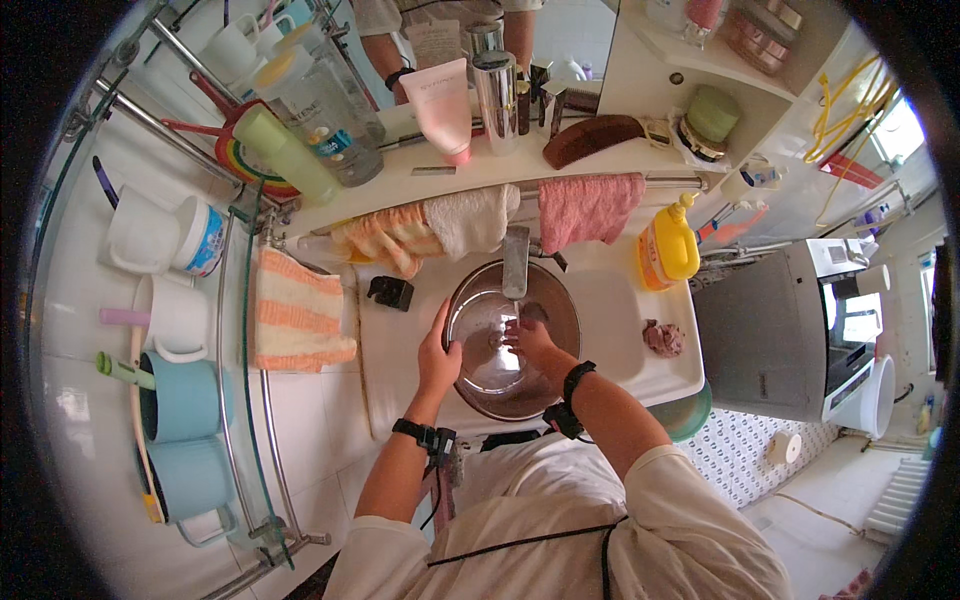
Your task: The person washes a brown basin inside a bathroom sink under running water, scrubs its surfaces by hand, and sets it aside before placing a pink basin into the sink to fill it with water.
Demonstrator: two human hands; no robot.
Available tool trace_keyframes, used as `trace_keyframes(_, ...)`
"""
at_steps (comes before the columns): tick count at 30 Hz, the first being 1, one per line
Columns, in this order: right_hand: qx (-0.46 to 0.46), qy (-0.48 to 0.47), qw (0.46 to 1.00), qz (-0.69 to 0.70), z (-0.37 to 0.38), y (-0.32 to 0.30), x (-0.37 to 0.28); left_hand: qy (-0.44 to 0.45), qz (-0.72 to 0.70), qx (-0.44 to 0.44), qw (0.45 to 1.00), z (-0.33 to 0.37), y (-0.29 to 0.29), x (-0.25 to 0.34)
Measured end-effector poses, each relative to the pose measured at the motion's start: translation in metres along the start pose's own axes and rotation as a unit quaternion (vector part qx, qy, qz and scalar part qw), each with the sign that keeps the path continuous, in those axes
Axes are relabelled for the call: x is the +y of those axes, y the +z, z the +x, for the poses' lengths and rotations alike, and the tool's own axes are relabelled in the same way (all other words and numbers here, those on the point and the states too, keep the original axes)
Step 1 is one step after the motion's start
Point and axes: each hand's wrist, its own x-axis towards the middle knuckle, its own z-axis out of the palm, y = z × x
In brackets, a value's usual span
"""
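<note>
A round metal basin (480, 388) sits in the white sink (622, 345), below the square-bodied faucet (515, 262). My left hand (437, 360) grips the basin's left rim, thumb toward the inside and fingers along the outer wall. Inside the basin, under the spout, is my right hand (533, 343), its fingers apart and pointing left. Nothing shows in that hand, though its fingertips are partly unclear against the shiny bottom. Water seems to run from the spout onto them.
On the sink's right side are a yellow pump bottle (670, 245) and a crumpled brownish cloth (662, 338). A small black object (390, 292) lies at the left. Towels (590, 212) hang behind the faucet. A glass-and-metal rack (255, 400) stands left.
</note>
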Motion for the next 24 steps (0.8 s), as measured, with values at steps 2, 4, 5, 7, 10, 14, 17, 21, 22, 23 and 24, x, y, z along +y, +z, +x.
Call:
trace_keyframes(2,0.044,-0.042,0.998,0.001,0.014,-0.006,-0.008,0.009,-0.004,0.002,1.0,0.004,0.007,0.003)
trace_keyframes(4,0.041,-0.043,0.998,-0.033,0.013,-0.003,-0.017,-0.003,0.013,0.015,1.0,0.004,0.006,-0.001)
trace_keyframes(5,0.037,-0.047,0.996,-0.067,0.012,-0.002,-0.02,-0.005,0.013,0.014,1.0,0.006,0.007,-0.003)
trace_keyframes(7,0.045,-0.051,0.994,-0.09,0.008,-0.002,-0.021,-0.024,0.041,0.005,0.999,0.009,0.007,-0.006)
trace_keyframes(10,-0.021,-0.09,0.953,-0.289,0.001,-0.011,-0.017,-0.034,0.09,0.019,0.995,0.012,0.015,-0.016)
trace_keyframes(14,0.021,-0.175,0.734,-0.656,-0.015,-0.019,-0.016,0.004,0.023,0.006,1.0,0.009,0.022,-0.03)
trace_keyframes(17,0.026,-0.144,0.71,-0.689,-0.02,-0.039,-0.004,-0.038,0.075,-0.007,0.996,-0.006,0.025,-0.035)
trace_keyframes(21,0.102,-0.179,0.649,-0.732,-0.006,-0.073,0.052,-0.156,0.053,-0.03,0.986,-0.016,0.023,-0.024)
trace_keyframes(22,0.104,-0.175,0.651,-0.732,-0.002,-0.077,0.067,-0.138,0.085,-0.018,0.987,-0.014,0.023,-0.023)
trace_keyframes(23,0.038,-0.13,0.591,-0.796,0.001,-0.081,0.08,-0.116,0.116,-0.008,0.986,-0.009,0.025,-0.02)
trace_keyframes(24,-0.028,-0.081,0.524,-0.848,0.004,-0.085,0.087,-0.11,0.063,0.004,0.992,0.003,0.024,-0.006)
